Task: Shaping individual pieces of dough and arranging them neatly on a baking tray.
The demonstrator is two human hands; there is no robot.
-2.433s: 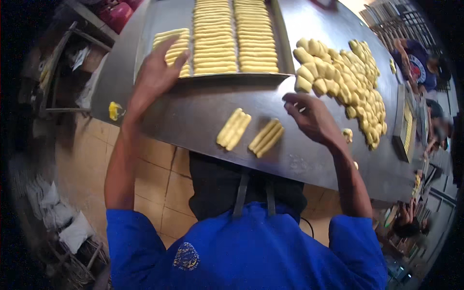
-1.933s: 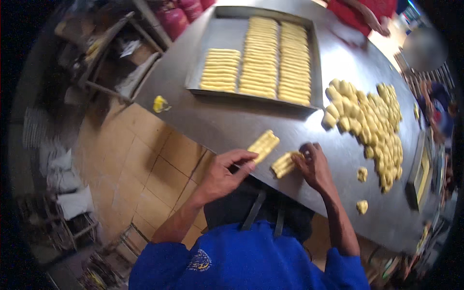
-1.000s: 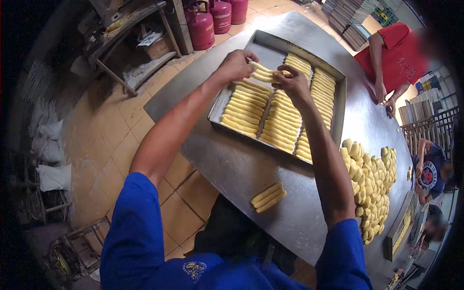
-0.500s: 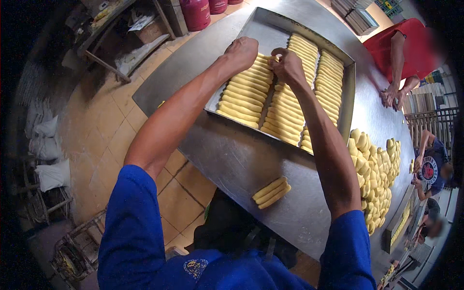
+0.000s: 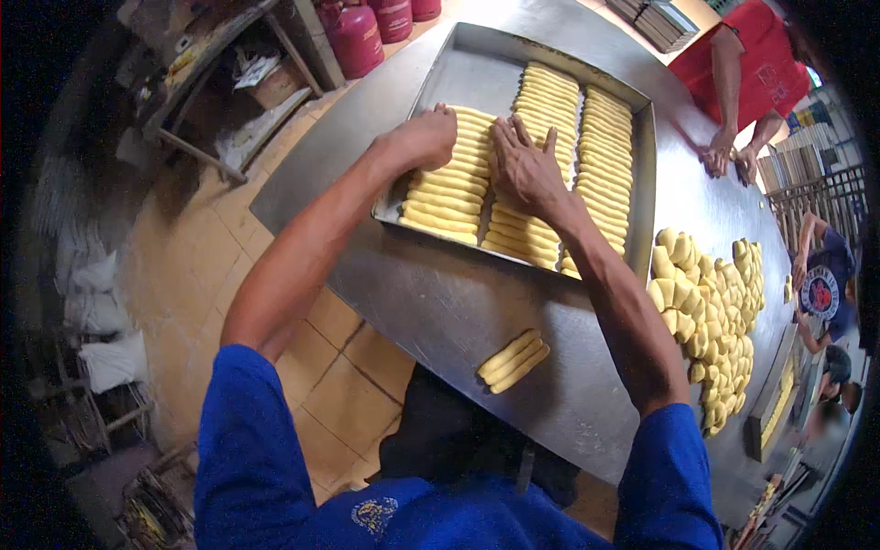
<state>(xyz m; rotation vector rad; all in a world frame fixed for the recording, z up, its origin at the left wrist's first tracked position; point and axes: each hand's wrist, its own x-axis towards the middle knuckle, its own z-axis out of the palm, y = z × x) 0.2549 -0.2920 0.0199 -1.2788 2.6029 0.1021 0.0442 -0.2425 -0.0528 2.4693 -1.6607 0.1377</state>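
A large metal tray (image 5: 472, 69) lies on the steel table, holding three rows of yellow dough sticks laid side by side. At the left row (image 5: 446, 191), my left hand (image 5: 426, 139) is curled by the sticks' left ends; its fingertips are hidden. My right hand (image 5: 530, 172) reaches over the middle row (image 5: 521, 236) with fingers spread, its tips near the left row's right ends. Nothing shows in its grasp. The right row (image 5: 605, 165) is untouched. Three loose dough sticks (image 5: 513, 361) lie together on the table in front of the tray.
Right of the tray, a heap of rounded dough pieces (image 5: 701, 312) covers part of the steel table (image 5: 587, 367). A co-worker in red (image 5: 747, 69) has both hands on its far right edge. Other people work farther right. Red gas cylinders (image 5: 356, 41) stand beyond the table.
My hands have parted and drawn slightly nearer and left. My right hand has gone from a pinch at the left row's far end to spread fingers. The whole view has shifted a little.
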